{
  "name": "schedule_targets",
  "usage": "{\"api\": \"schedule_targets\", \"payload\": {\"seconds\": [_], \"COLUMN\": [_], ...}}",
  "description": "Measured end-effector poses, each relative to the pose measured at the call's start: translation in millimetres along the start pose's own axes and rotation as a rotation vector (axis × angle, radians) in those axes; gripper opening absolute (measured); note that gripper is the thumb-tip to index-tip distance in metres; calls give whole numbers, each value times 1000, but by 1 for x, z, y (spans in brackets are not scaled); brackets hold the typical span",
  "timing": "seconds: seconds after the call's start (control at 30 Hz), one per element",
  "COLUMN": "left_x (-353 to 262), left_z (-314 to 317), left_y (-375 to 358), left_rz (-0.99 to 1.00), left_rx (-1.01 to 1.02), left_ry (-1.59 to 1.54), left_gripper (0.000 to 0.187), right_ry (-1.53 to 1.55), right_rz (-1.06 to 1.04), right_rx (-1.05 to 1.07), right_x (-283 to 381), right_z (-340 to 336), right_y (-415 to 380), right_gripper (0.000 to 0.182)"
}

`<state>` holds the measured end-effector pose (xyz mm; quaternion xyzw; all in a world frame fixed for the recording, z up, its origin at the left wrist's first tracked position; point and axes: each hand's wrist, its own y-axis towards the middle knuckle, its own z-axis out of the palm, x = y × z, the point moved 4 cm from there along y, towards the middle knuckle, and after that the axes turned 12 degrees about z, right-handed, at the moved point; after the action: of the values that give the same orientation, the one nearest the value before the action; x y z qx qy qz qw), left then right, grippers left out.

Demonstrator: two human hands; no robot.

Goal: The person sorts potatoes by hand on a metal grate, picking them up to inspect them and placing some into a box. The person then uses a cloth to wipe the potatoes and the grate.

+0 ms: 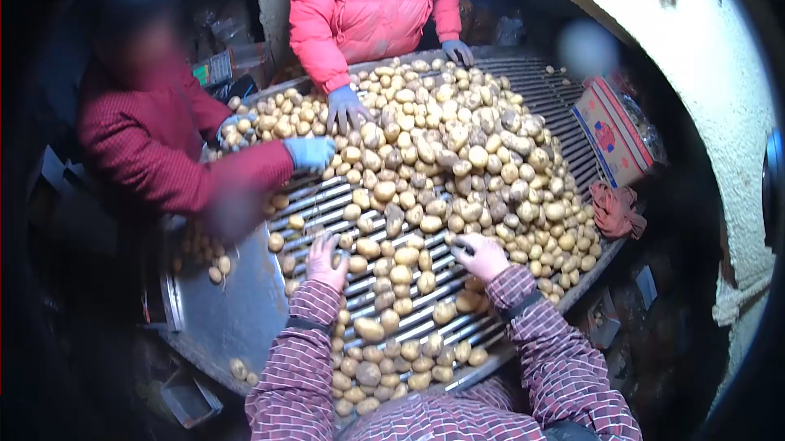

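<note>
A large heap of potatoes (458,147) spreads over a slatted metal table (425,306). My left hand (325,261) is low over the slats at the left, beside a few loose potatoes. Its fingers and thumb are apart, and I make out no potato held in it. To the right, my right hand (482,256) reaches in at the near edge of the heap. Its thumb and fingers are parted, with darkened tips, close to the potatoes. Between my forearms lie scattered potatoes (401,273), and more are gathered at the table's near end (392,367).
A person in a dark red jacket (147,147) works at the left, gloved hands (311,152) on the potatoes. Another in a pink jacket (372,12) stands opposite. A metal sheet (229,302) adjoins the slats at left. At right are a cardboard box (609,134) and red cloth (617,210).
</note>
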<state>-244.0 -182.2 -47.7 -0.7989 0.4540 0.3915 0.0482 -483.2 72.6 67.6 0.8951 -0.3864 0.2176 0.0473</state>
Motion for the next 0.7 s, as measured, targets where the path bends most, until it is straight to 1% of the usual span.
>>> {"api": "schedule_targets", "payload": {"seconds": [0.03, 0.07, 0.1, 0.13, 0.17, 0.2, 0.23, 0.33, 0.37, 0.4, 0.43, 0.47, 0.5, 0.53, 0.57, 0.6, 0.63, 0.67, 0.7], "left_x": [1, -9, -12, -11, -7, -4, 0, 0, 2, 3, 3, -1, -6, -15, -20, -22, -17, -18, -16], "left_z": [11, 10, 11, 13, 13, 12, 11, 13, 14, 11, 9, 7, 5, 4, -2, -3, 3, 2, 5], "left_y": [14, 25, 31, 33, 32, 31, 30, 31, 31, 33, 35, 38, 43, 50, 66, 85, 99, 116, 133], "left_rz": [4, 9, 41, 71, 60, 48, 37, 69, 60, 54, 49, 61, 72, 99, 4, -89, -20, 91, 115], "left_rx": [32, 33, 65, 100, 119, 138, 157, 209, 234, 239, 244, 239, 233, 230, 311, 382, 235, 112, 102], "left_ry": [65, 86, 175, 265, 264, 263, 262, 354, 338, 336, 333, 346, 358, 366, 297, 216, 217, 207, 186], "left_gripper": [65, 67, 68, 70, 69, 68, 67, 64, 63, 63, 62, 62, 61, 61, 59, 58, 58, 58, 60], "right_ry": [-4, 4, -4, -47, -100, -102, -182, -234, -238, -358, -466, -375, -459, -509, -563, -520, -485, -443, -428], "right_rz": [-94, -158, -165, -284, -337, -275, -181, -165, -183, -160, -51, -8, -25, -22, 50, 110, 169, 232, 279], "right_rx": [-63, -156, -200, -286, -432, -303, -262, 5, -42, 6, 224, 132, 41, 93, 118, 118, 120, 133, 158], "right_x": [17, 23, 37, 54, 63, 72, 85, 73, 57, 58, 89, 81, 78, 76, 87, 86, 85, 88, 90], "right_z": [-14, -17, -25, -33, -30, -30, -29, 10, 36, 48, 37, 47, 51, 51, 46, 46, 47, 47, 45], "right_y": [32, 68, 103, 136, 169, 207, 232, 337, 366, 380, 373, 387, 391, 396, 392, 394, 394, 388, 383], "right_gripper": [25, 23, 25, 26, 26, 30, 36, 49, 50, 54, 57, 60, 61, 61, 65, 67, 69, 71, 74]}}
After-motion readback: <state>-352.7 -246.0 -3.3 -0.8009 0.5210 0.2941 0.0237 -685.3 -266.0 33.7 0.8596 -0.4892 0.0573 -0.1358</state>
